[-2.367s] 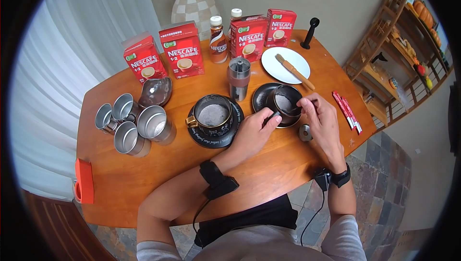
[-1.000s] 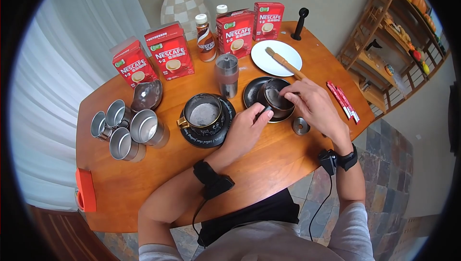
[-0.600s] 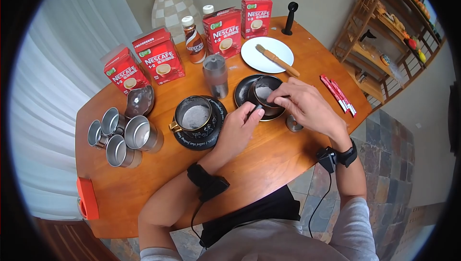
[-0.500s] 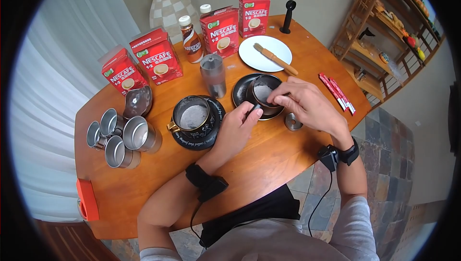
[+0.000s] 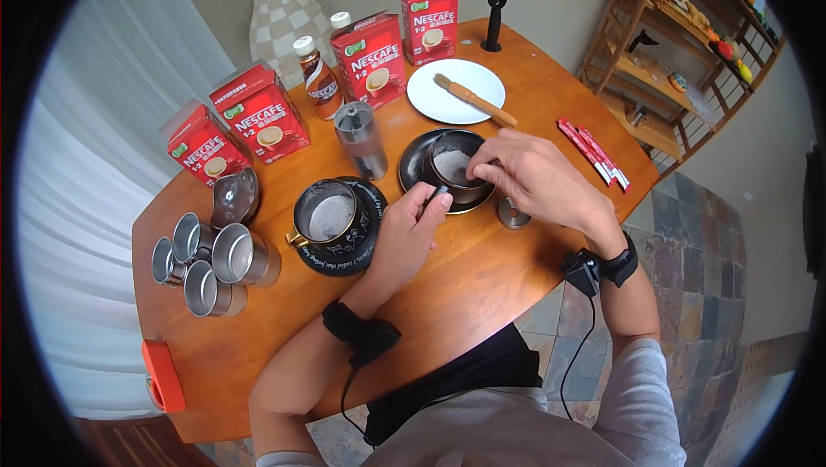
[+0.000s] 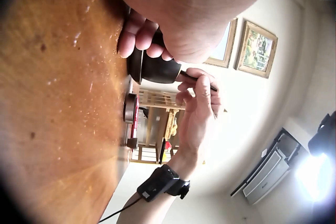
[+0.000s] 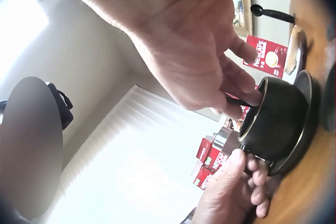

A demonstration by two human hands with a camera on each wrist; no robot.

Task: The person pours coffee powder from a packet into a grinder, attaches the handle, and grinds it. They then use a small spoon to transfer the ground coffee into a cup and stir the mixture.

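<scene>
In the head view, a black coffee cup [image 5: 449,166] stands on a dark saucer [image 5: 416,164], with greyish, powdery-looking contents inside. My left hand [image 5: 409,230] pinches this cup's handle between thumb and fingers. Over the rim, my right hand [image 5: 538,179] holds a slim dark utensil [image 6: 190,76] whose lower end is hidden in the cup. The right wrist view shows those fingers dipping at the cup's mouth. Left of my left hand, another black cup [image 5: 327,213] with a gold handle and similar contents sits on a lettered black saucer [image 5: 366,230].
Several metal cups [image 5: 237,256] stand at the left by a dark glossy bowl [image 5: 235,196]. Behind are a grinder [image 5: 361,140], red Nescafe boxes [image 5: 374,58] and bottles [image 5: 317,80]. A brush [image 5: 473,99] lies across a white plate [image 5: 430,101]; red sachets [image 5: 594,155] lie right.
The head view has turned, so the table's things slide left in it. My right hand has shifted at the cup's rim with the utensil; my left hand has stayed on the handle.
</scene>
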